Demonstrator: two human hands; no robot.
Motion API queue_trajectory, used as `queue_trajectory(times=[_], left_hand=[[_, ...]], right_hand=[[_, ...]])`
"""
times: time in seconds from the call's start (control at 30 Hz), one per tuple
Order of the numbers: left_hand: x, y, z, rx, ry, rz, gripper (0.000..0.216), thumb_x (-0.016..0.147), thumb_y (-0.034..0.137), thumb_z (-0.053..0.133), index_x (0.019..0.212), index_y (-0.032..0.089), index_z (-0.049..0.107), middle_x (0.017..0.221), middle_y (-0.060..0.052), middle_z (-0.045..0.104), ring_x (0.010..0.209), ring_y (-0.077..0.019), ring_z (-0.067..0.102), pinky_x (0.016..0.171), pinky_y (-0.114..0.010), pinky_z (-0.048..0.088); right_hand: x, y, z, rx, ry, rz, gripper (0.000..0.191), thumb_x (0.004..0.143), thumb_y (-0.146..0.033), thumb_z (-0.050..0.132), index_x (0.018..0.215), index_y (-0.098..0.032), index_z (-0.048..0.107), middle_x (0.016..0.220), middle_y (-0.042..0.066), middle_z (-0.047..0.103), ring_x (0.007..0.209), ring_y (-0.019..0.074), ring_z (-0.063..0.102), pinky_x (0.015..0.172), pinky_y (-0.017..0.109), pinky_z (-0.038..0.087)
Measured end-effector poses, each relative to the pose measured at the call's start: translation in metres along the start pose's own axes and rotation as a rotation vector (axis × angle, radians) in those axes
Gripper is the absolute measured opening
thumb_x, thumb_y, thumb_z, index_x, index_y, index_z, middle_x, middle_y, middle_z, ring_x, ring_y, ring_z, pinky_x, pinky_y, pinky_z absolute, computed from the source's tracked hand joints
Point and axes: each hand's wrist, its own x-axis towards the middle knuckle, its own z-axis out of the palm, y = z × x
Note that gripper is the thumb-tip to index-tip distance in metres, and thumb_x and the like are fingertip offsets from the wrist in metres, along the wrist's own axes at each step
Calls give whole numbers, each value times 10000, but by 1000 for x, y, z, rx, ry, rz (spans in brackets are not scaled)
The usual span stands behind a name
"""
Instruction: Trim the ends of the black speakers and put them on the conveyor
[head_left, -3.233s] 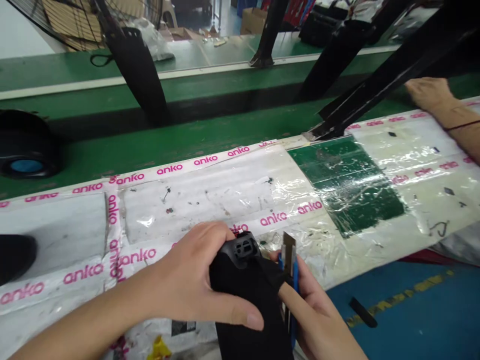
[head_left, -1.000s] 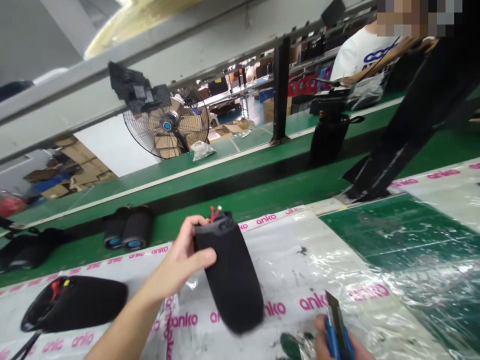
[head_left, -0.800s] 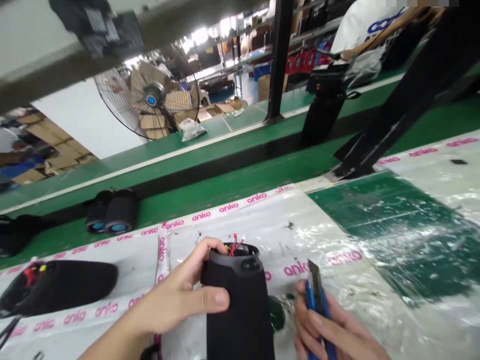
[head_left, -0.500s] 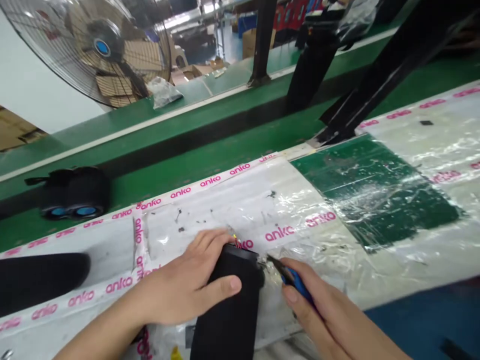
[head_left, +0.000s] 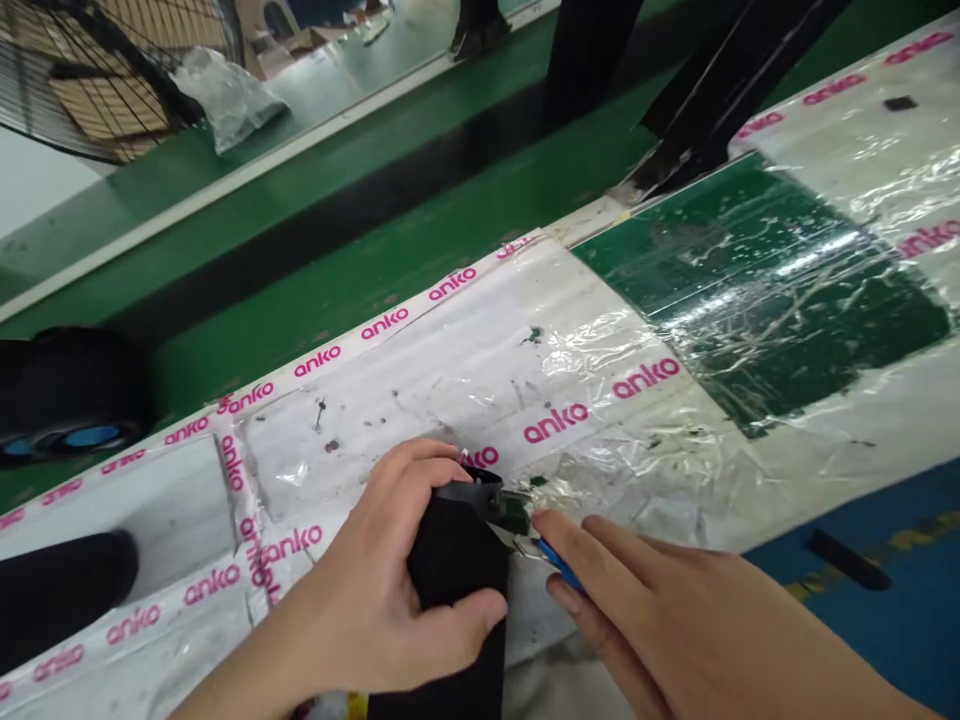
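Note:
My left hand (head_left: 382, 600) is wrapped around a black fabric-covered cylindrical speaker (head_left: 457, 560), holding it near the front edge of the bench. Its open plastic end faces away from me. My right hand (head_left: 675, 620) grips a blue utility knife (head_left: 551, 562); the blade tip touches the speaker's rim at the right side. Most of the knife's handle is hidden under my fingers.
The bench (head_left: 450, 370) is covered with white sheet, clear film and pink "anko" tape. Another black speaker (head_left: 60, 585) lies at the left edge. A speaker with a blue end (head_left: 67, 405) rests on the green conveyor (head_left: 315, 270). Black frame legs (head_left: 712, 90) stand at upper right.
The view dropped from the room to the bench. My left hand lowered the speaker toward the bench. My right hand brought the knife from beside it to its rim.

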Motion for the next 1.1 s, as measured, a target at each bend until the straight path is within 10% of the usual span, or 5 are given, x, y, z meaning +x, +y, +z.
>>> queue_trajectory(times=[0.7, 1.1], left_hand=[[-2, -9, -5, -111, -50, -6, 640, 861, 285, 743, 1409, 356, 420, 1452, -117, 428, 1369, -361, 482, 1113, -537, 487], [-1, -13, -5, -195, -47, -7, 554, 928, 354, 722, 1405, 362, 438, 1426, -102, 444, 1337, -331, 499, 1099, -485, 502]], right_hand=[[5, -3, 7, -191, -25, -30, 705, 554, -51, 570, 1254, -117, 515, 719, 44, 613, 390, 209, 544, 406, 331, 228], [14, 14, 17, 6, -48, -21, 250, 892, -51, 398, 1093, -185, 460, 700, -4, 591, 431, 197, 579, 428, 324, 192]])
